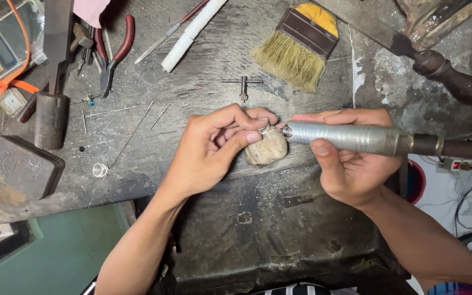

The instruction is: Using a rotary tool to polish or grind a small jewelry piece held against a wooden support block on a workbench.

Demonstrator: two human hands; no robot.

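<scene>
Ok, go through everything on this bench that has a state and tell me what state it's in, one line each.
Left hand: shut, pinching a ring against the peg.
Right hand: shut around the handpiece, its tip at the ring.
Pliers: lying flat, jaws shut.
Brush: lying flat, bristles splayed.
Chuck key: lying loose.
Hammer: resting head-down.
Spare ring: lying loose.

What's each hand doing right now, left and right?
Left hand: fingers closed on a small silver ring, held against the wooden peg.
Right hand: fingers closed around the metal rotary handpiece.
</scene>
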